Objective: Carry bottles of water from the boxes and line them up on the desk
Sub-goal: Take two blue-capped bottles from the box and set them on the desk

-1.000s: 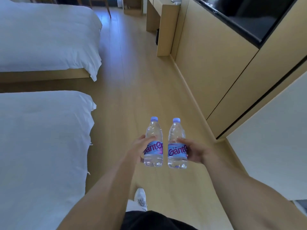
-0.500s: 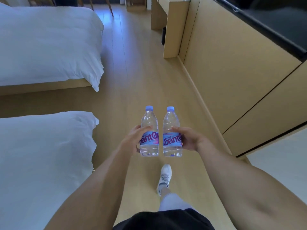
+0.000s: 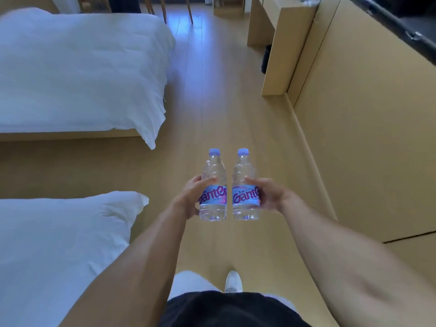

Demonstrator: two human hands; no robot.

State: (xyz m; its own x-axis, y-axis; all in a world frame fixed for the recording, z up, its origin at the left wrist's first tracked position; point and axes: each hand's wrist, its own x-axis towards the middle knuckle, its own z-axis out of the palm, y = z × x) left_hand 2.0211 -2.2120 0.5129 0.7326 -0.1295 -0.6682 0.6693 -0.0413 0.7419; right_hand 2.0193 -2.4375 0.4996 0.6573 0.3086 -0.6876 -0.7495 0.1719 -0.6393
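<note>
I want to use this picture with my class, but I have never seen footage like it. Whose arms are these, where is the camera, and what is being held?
The camera sits on a person's head, looking forward and down, so the two bare arms are the wearer's own. The left hand grips one water bottle and the right hand grips a second bottle, both upright, side by side, with pale caps. Below is a wooden floor, and one white shoe shows. Two white beds lie to the left; a wooden desk stands ahead on the right.
</note>
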